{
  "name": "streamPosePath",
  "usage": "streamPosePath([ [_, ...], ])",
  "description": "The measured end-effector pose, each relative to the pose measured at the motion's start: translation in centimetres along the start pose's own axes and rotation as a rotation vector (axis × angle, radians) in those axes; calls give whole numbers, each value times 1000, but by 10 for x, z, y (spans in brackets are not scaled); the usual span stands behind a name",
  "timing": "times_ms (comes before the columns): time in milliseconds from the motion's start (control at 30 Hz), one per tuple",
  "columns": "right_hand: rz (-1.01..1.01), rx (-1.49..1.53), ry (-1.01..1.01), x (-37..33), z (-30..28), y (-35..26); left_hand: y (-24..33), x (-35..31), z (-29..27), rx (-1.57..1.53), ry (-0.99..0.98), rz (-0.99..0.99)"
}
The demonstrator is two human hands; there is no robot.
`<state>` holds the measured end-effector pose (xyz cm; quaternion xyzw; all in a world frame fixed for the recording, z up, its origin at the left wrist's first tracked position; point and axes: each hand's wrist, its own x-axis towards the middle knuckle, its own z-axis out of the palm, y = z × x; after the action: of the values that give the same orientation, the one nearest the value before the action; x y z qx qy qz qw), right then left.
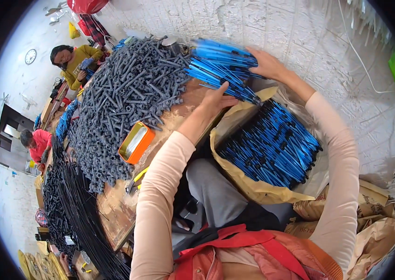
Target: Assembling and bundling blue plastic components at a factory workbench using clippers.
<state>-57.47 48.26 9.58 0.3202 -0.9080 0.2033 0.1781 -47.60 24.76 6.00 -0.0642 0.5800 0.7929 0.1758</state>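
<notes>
A bundle of thin blue rods with black parts along them [228, 65] is held at the table's far right corner. My left hand [215, 99] grips its near side, thumb up against the rods and fingers partly hidden beneath them. Around the bundle's right end curl the fingers of my right hand [268, 65]; the upper rods are slightly blurred. Just below both hands stands an open paper-lined sack [249, 189], packed with many similar blue rods [272, 144] lying roughly side by side.
A large heap of grey ribbed plastic plugs [123, 88] covers the wooden table [116, 210]. Near its edge are an orange tin [137, 142], yellow-handled pliers [137, 180] and long black strands [83, 214]. Two people work at far left. Brown paper sacks [370, 205] lie at right.
</notes>
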Motion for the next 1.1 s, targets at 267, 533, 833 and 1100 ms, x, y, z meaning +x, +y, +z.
streamPosePath([
  [267,23,-192,-94,15,17,-1,14,56,-14,-196,184,-41],
  [533,-131,-408,197,-15,38,10,13,41,-18,-199,-17,-97],
  [833,207,-62,-391,-167,-64,-38,2,-126,37,245,-78,150],
  [1100,204,-82,-313,-231,19,-21,-83,-237,85,288,-426,-37],
])
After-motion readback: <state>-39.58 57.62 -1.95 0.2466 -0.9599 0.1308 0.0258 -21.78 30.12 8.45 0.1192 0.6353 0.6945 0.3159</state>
